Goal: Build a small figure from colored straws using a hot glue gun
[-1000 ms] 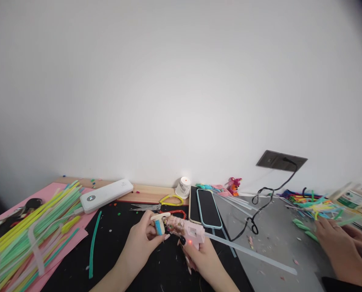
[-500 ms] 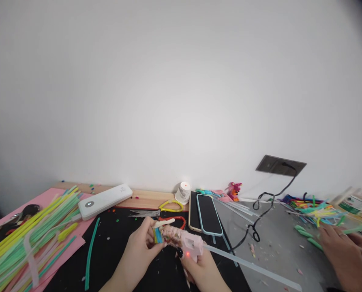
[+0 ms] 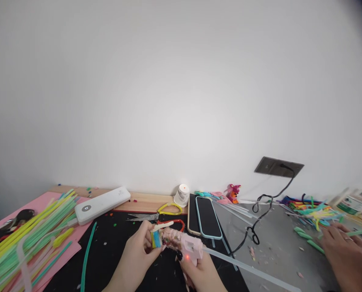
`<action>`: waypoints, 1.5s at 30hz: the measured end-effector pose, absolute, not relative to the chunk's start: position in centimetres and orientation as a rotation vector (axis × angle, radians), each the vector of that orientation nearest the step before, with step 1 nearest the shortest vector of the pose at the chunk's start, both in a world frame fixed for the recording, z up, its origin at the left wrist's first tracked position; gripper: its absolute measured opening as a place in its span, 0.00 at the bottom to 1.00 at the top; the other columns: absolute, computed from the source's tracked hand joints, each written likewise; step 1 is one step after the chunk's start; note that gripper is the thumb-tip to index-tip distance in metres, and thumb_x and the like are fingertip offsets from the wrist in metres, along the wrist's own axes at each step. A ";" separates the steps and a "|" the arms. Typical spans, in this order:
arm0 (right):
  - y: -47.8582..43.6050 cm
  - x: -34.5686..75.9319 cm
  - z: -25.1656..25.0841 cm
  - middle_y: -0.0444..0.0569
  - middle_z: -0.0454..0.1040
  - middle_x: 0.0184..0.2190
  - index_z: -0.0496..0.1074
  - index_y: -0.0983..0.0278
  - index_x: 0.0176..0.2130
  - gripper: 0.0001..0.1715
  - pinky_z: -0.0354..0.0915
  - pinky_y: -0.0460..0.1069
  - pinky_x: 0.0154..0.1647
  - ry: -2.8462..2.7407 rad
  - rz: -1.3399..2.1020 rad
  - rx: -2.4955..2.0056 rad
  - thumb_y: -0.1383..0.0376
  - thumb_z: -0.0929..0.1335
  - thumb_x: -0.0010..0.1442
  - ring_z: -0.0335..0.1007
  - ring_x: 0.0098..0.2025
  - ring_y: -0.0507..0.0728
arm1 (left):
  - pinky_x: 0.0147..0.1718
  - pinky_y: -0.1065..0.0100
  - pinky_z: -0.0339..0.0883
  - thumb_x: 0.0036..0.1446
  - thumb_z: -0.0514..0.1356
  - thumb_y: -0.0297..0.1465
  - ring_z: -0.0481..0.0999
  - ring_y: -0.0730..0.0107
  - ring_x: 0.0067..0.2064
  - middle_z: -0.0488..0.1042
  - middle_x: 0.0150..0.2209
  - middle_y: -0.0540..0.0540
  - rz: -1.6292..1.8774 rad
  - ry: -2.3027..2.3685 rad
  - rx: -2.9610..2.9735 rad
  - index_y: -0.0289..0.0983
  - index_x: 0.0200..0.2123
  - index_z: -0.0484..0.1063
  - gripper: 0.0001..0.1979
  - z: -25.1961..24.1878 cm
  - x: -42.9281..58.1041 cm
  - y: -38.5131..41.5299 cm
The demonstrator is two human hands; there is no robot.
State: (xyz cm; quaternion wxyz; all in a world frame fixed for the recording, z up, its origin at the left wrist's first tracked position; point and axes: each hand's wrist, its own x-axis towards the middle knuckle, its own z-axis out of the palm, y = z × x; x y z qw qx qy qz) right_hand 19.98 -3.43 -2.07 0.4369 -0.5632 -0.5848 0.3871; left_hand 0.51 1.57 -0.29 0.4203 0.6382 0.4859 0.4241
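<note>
My left hand [image 3: 138,251] pinches a small piece striped blue and yellow [image 3: 156,239], with a cream strip [image 3: 163,225] along its top. My right hand [image 3: 199,269] is wrapped round a pink glue gun [image 3: 192,246], whose red light is lit. The gun's front end, covered in lumpy pinkish bits, points left and meets or nearly meets the striped piece; exact contact is unclear. From the gun's back a long translucent glue stick [image 3: 250,268] sticks out to the right.
Scissors [image 3: 144,217] and a white cup [image 3: 181,195] lie beyond my hands, beside two phones [image 3: 209,217]. Fuzzy sticks [image 3: 35,235] and a white device [image 3: 103,205] are at left. A black cable [image 3: 246,235] runs to the wall socket. Another person's hands [image 3: 346,247] work at right.
The view has shifted slightly. The striped piece is turned a little in my left hand, showing more of its blue and yellow face. My right hand keeps its hold on the gun.
</note>
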 end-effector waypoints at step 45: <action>-2.8 19.5 -1.5 0.55 0.77 0.35 0.78 0.65 0.45 0.26 0.67 0.55 0.46 -1.531 0.803 -1.421 0.51 0.70 0.55 0.72 0.38 0.63 | 0.46 0.61 0.69 0.51 0.65 0.37 0.78 0.58 0.45 0.79 0.40 0.44 1.064 0.795 1.250 0.40 0.45 0.66 0.19 -2.6 0.2 2.9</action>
